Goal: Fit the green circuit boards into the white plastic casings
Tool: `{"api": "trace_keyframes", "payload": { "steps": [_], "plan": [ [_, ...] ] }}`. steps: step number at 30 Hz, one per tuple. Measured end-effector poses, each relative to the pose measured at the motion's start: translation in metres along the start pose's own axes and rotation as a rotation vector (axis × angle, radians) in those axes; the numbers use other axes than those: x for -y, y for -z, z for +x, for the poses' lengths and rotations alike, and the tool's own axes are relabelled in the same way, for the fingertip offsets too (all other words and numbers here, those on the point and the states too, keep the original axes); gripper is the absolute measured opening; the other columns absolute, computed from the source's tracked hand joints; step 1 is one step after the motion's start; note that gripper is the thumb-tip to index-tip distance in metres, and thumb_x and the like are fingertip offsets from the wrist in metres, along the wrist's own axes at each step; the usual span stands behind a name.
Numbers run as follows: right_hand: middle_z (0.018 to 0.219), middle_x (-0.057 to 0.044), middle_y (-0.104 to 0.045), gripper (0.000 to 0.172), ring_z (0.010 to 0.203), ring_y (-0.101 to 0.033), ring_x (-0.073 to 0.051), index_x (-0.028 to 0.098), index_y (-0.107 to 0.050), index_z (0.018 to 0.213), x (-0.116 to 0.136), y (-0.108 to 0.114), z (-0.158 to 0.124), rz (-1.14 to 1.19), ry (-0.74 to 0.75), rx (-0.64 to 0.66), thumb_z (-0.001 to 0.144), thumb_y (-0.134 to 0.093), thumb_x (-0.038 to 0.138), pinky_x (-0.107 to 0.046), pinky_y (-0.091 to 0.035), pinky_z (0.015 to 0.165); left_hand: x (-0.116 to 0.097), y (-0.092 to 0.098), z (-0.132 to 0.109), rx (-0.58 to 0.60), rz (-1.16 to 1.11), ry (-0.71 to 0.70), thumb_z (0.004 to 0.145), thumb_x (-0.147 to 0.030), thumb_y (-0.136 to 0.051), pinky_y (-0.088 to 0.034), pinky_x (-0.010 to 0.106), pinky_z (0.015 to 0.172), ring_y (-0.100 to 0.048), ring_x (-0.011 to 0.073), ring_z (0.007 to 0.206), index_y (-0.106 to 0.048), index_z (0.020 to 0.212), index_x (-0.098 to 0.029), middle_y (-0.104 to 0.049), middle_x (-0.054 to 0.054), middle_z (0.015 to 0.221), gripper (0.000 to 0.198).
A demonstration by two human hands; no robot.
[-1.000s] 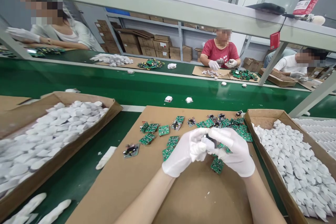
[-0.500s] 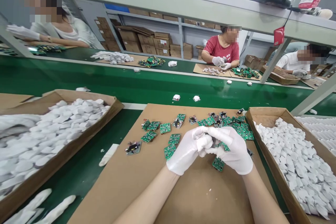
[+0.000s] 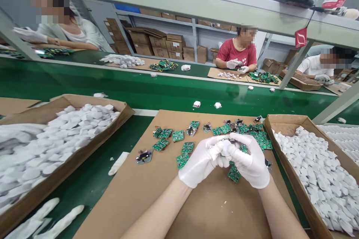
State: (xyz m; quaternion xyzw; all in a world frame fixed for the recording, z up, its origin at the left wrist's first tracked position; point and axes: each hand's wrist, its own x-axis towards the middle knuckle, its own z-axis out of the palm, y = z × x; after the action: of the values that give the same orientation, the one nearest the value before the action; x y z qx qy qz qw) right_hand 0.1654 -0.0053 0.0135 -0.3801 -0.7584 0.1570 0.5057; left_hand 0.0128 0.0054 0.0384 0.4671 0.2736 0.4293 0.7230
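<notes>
My left hand [image 3: 200,160] and my right hand [image 3: 251,160], both in white gloves, meet above the cardboard sheet [image 3: 134,201]. Their fingers close round a small white rounded piece [image 3: 225,148], largely covered by the fingertips. At the top of the grip, a dark edge of a small circuit board [image 3: 232,140] shows by the right fingers; the rest of it is hidden. Several green circuit boards [image 3: 187,147] lie scattered beyond the hands, some with components facing up. One green board [image 3: 233,174] rests just below the fingers.
Cardboard trays of white pieces stand left [image 3: 127,110] and right [image 3: 280,158]. Behind runs a green conveyor belt [image 3: 157,95] carrying small white units [image 3: 196,104]. Loose white gloves [image 3: 60,227] lie at lower left. Co-workers sit across the belt, beneath a metal beam [image 3: 179,3].
My fingers have shifted round the held pieces, and my right thumb now presses closer to the white piece. The white units on the belt have moved to the right.
</notes>
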Motion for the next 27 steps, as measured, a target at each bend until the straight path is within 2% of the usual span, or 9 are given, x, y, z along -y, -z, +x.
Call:
{"api": "trace_keyframes", "payload": {
  "steps": [2, 5, 7, 9, 13, 16, 19, 24, 27],
  "plan": [
    [0.073, 0.000, -0.066, 0.022, 0.064, -0.065, -0.018, 0.023, -0.066, 0.112, 0.003, 0.001, 0.003, 0.024, -0.002, 0.038, 0.095, -0.054, 0.032, -0.032, -0.056, 0.063, -0.002, 0.000, 0.000, -0.006, 0.002, 0.012, 0.077, -0.040, -0.070, -0.031, 0.023, 0.047, -0.040, 0.0070, 0.045, -0.057, 0.061, -0.014, -0.047, -0.003, 0.050, 0.033],
    [0.091, -0.005, -0.070, 0.020, 0.081, -0.067, -0.022, 0.024, -0.067, 0.102, 0.006, 0.006, 0.005, 0.051, 0.090, 0.018, 0.089, -0.064, 0.039, -0.035, -0.057, 0.072, -0.005, 0.001, -0.001, 0.020, -0.011, 0.005, 0.076, -0.034, -0.069, -0.029, 0.024, 0.047, -0.038, 0.0069, 0.045, -0.053, 0.057, -0.015, -0.045, -0.003, 0.052, 0.031],
    [0.110, -0.010, -0.067, 0.041, 0.097, -0.066, -0.026, 0.024, -0.061, 0.114, 0.006, 0.009, 0.003, 0.105, 0.117, -0.027, 0.083, -0.068, 0.051, -0.040, -0.057, 0.080, -0.005, 0.002, -0.001, 0.037, 0.019, -0.016, 0.074, -0.034, -0.071, -0.030, 0.025, 0.048, -0.038, 0.0068, 0.045, -0.054, 0.057, -0.015, -0.046, -0.003, 0.053, 0.030],
    [0.116, -0.012, -0.064, 0.055, 0.104, -0.063, -0.027, 0.023, -0.055, 0.124, 0.006, 0.011, 0.002, 0.150, 0.111, -0.054, 0.082, -0.066, 0.058, -0.043, -0.056, 0.084, -0.004, 0.004, -0.001, 0.046, 0.080, -0.019, 0.075, -0.035, -0.071, -0.032, 0.026, 0.049, -0.043, 0.0081, 0.046, -0.056, 0.057, -0.015, -0.049, -0.002, 0.054, 0.031],
    [0.105, -0.007, -0.066, 0.024, 0.099, -0.065, -0.022, 0.027, -0.061, 0.113, 0.008, 0.011, 0.005, 0.034, 0.169, -0.071, 0.090, -0.065, 0.029, -0.039, -0.057, 0.083, -0.001, 0.006, -0.001, 0.049, 0.153, -0.002, 0.078, -0.043, -0.070, -0.038, 0.026, 0.049, -0.053, 0.0117, 0.048, -0.064, 0.064, -0.013, -0.058, 0.002, 0.056, 0.033],
    [0.104, -0.006, -0.067, 0.030, 0.100, -0.066, -0.021, 0.028, -0.061, 0.115, 0.008, 0.011, 0.007, -0.033, 0.263, -0.085, 0.088, -0.065, 0.016, -0.038, -0.057, 0.084, -0.002, 0.006, -0.004, 0.038, 0.119, -0.042, 0.075, -0.049, -0.072, -0.039, 0.025, 0.047, -0.055, 0.0127, 0.049, -0.070, 0.082, -0.013, -0.061, 0.003, 0.061, 0.038],
    [0.106, -0.006, -0.067, 0.033, 0.099, -0.067, -0.021, 0.031, -0.060, 0.121, 0.006, 0.012, 0.006, -0.064, 0.283, -0.093, 0.091, -0.062, 0.019, -0.037, -0.058, 0.085, -0.004, 0.006, -0.006, 0.076, 0.072, -0.076, 0.076, -0.055, -0.068, -0.042, 0.028, 0.052, -0.056, 0.0151, 0.052, -0.072, 0.085, -0.013, -0.056, 0.001, 0.055, 0.043],
    [0.118, -0.010, -0.063, 0.052, 0.107, -0.064, -0.027, 0.030, -0.046, 0.142, 0.004, 0.017, 0.003, -0.097, 0.226, 0.032, 0.093, -0.054, 0.047, -0.040, -0.058, 0.087, -0.005, 0.004, -0.006, 0.098, -0.005, -0.090, 0.080, -0.053, -0.063, -0.039, 0.027, 0.053, -0.049, 0.0118, 0.053, -0.068, 0.078, -0.013, -0.054, 0.001, 0.063, 0.040],
    [0.114, -0.008, -0.062, 0.044, 0.106, -0.064, -0.024, 0.034, -0.052, 0.135, 0.005, 0.015, 0.006, -0.114, 0.274, 0.025, 0.092, -0.061, 0.037, -0.038, -0.058, 0.088, -0.005, 0.004, -0.004, 0.134, -0.025, -0.120, 0.084, -0.044, -0.061, -0.034, 0.026, 0.052, -0.042, 0.0104, 0.056, -0.058, 0.064, -0.014, -0.049, 0.000, 0.063, 0.036]
  ]
}}
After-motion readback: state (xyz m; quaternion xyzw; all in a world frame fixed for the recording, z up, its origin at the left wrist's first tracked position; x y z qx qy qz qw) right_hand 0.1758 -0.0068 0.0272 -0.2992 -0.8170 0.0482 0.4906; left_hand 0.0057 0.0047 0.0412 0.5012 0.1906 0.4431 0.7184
